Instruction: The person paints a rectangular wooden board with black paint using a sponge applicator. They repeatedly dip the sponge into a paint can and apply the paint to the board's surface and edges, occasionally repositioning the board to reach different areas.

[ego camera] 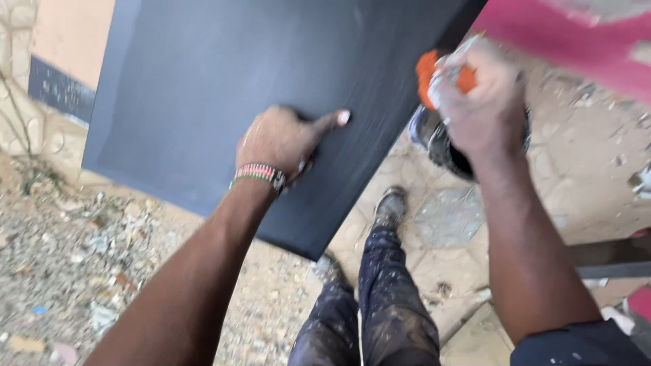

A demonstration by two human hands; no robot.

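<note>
My left hand rests flat on a large dark grey painted board that slopes across the upper left, thumb stretched out to the right; a beaded band is on the wrist. My right hand is closed around an orange-handled tool, probably a brush or roller, held just off the board's right edge. The tool's working end is hidden behind the hand and blurred. Under that hand sits a dark paint container, partly covered.
My paint-spattered trousers and shoe stand on cracked paving below. Gravel and litter lie to the left. A pink painted panel crosses the top right; a dark bar lies at the right.
</note>
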